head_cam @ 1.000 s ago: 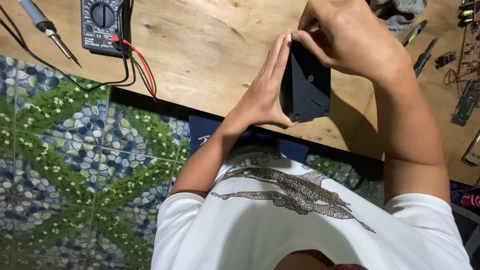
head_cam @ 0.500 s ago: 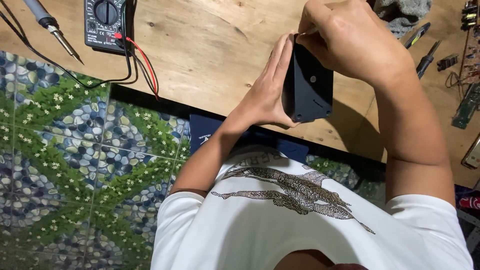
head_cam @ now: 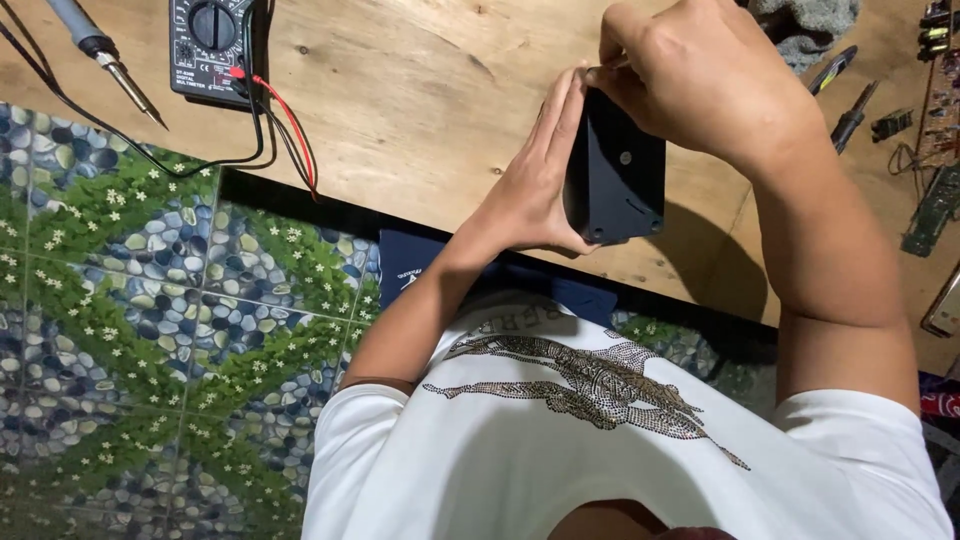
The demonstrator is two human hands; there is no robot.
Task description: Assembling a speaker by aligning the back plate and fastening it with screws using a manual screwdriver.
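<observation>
Head view: black box (head_cam: 617, 170) held upright above wooden table (head_cam: 420, 90), centre-right. Left hand (head_cam: 530, 190) flat against its left side; right hand (head_cam: 705, 85) clamped over top, fingertips hidden. Multimeter (head_cam: 210, 45) far left, partly cut off. Pebble-patterned floor (head_cam: 130, 330) near left.

Warm, even light; sharp focus throughout. A soft shadow falls on the worktop (head_cam: 420, 90) right of the grip, under the forearm. No glare.
</observation>
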